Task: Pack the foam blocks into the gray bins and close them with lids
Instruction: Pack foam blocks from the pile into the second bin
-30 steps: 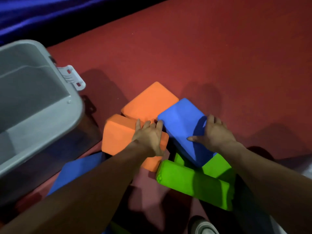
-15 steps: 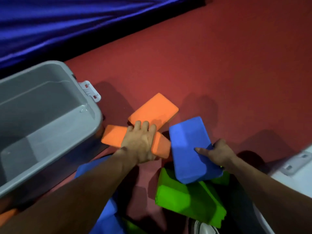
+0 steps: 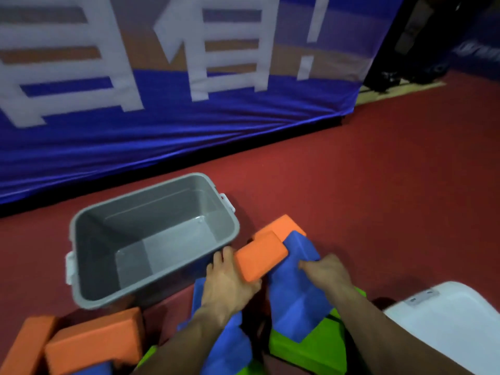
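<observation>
An empty gray bin (image 3: 81, 255) stands open on the red floor at centre left. My left hand (image 3: 227, 282) grips an orange foam block (image 3: 259, 255) lifted just right of the bin's near corner. My right hand (image 3: 327, 274) holds a blue foam block (image 3: 292, 293) beside it, tilted over a green block (image 3: 319, 345). A second orange block (image 3: 286, 224) lies behind them on the floor. Another blue block (image 3: 227, 345) lies under my left forearm.
Two more orange blocks (image 3: 92, 345) lie at the lower left. A white lid (image 3: 454, 318) with a grey latch sits at the lower right. A blue banner (image 3: 162, 125) with white characters runs along the back. Red floor stretches to the right.
The view has tilted up, showing the banner and the whole bin. My left hand has lifted the orange block off the floor toward the bin, and my right hand has raised the blue block.
</observation>
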### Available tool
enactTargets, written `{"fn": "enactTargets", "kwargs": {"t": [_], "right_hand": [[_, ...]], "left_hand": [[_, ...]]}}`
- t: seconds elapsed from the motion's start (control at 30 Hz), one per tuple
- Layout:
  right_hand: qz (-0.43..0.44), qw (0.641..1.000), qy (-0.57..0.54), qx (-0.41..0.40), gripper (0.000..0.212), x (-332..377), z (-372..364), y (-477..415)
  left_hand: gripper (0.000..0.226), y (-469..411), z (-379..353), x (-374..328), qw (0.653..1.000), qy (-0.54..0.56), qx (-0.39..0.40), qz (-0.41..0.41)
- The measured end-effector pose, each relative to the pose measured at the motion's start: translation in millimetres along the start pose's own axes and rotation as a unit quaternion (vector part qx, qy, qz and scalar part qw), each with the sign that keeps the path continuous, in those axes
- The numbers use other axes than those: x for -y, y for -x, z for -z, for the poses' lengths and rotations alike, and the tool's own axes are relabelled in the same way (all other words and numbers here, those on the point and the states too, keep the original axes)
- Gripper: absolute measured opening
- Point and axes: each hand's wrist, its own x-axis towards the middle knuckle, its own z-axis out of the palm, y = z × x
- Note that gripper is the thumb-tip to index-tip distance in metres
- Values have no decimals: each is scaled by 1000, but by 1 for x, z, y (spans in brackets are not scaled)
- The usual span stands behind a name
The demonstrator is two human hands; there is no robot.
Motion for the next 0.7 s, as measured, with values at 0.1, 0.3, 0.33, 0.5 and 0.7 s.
{"fn": "enactTargets", "kwargs": {"t": [0.1, 0.3, 0.33, 0.5, 0.7], "right_hand": [[26, 1000, 10, -11, 68, 28, 9, 59], [85, 996, 4, -21, 72, 61, 19, 180], [93, 995, 4, -23, 72, 65, 19, 196], [169, 983, -25, -60, 75, 80, 21, 281], [340, 928, -152, 13, 80, 67, 15, 335]], "left_hand": [[69, 39, 38, 5, 997, 53, -2, 62], [74, 114, 111, 12, 982, 119, -29, 145], [73, 122, 120, 11, 981, 119, -39, 148], [68, 171, 168, 5, 973, 134, -103, 155], [71, 222, 193, 21, 953, 200, -120, 194]]}}
